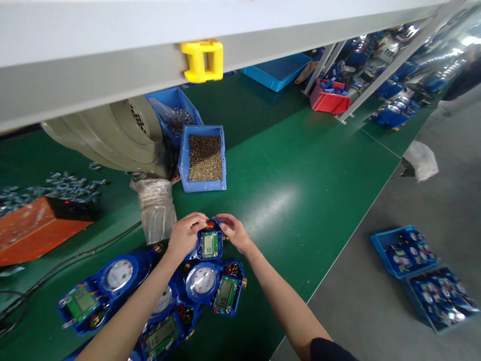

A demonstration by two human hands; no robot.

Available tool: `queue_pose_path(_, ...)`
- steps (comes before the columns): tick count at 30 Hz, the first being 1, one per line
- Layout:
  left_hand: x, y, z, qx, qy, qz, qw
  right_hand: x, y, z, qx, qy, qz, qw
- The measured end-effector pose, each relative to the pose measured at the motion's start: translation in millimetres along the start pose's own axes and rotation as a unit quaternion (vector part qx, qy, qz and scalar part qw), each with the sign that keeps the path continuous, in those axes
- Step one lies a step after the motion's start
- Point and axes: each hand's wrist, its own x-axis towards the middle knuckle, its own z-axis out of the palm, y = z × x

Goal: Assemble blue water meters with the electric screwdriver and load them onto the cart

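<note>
A blue water meter [209, 244] with a green circuit board and small display lies on the green bench. My left hand [185, 234] grips its left upper edge with curled fingers. My right hand [233, 231] pinches its right upper corner; what the fingertips hold beyond the meter is too small to see. Just below it lies a second blue meter [215, 287] with a white dial. Two more meters [98, 291] [165, 331] lie to the left, one partly under my left forearm.
A blue bin of small brass parts [205, 158] stands behind the hands, another blue bin [173, 111] behind it. A plastic bag [156, 208], a beige blower [112, 133] and an orange box [33, 228] are at left. Crates of meters [424, 273] sit on the floor at right.
</note>
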Motion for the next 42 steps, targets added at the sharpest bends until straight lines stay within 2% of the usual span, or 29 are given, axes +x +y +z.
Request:
queue_pose_path(4,2.9,-0.2,-3.6,0.014,-0.025,0.023,0.999,0.1,-2.5,-1.2,-0.006,-0.004,0.002,1.000)
queue_pose_path(7,8.4,3.7,-7.4,0.044,-0.069,0.057,0.995,-0.8,-4.1,-1.7,-0.013,-0.011,0.014,1.000)
queue_pose_path(12,21.4,12.1,-11.8,0.118,-0.145,0.120,0.975,-3.1,-4.1,-1.3,-0.021,-0.013,0.041,0.999)
queue_pose_path(16,25.2,18.7,-15.1,0.188,-0.180,0.144,0.955,-2.6,-4.8,-0.7,-0.027,-0.002,0.031,0.999)
queue_pose_path(19,19.0,26.5,-16.8,0.255,-0.169,0.136,0.942,-2.0,-5.3,0.3,-0.029,0.006,0.023,0.999)
queue_pose_path(23,3.4,43.6,-11.5,0.352,-0.110,0.089,0.925,-2.9,-3.9,2.5,-0.030,0.015,0.027,0.999)
queue_pose_path(27,-4.5,64.4,-0.7,0.480,-0.062,0.030,0.875,-4.1,-1.8,4.5,-0.032,0.017,0.037,0.999)
queue_pose_path(29,-3.0,72.1,2.1,0.520,-0.067,0.013,0.852,-4.0,-1.5,4.8,-0.034,0.018,0.039,0.999)
queue_pose_path(31,1.0,75.8,1.6,0.524,-0.089,0.014,0.847,-3.7,-1.8,4.7,-0.035,0.019,0.038,0.998)
queue_pose_path(38,17.2,69.9,-9.8,0.506,-0.182,0.105,0.837,-2.5,-6.2,3.1,-0.034,0.019,0.019,0.999)
queue_pose_path(42,18.6,70.6,-10.9,0.523,-0.178,0.119,0.825,-2.9,-6.1,4.5,-0.035,0.027,0.016,0.999)
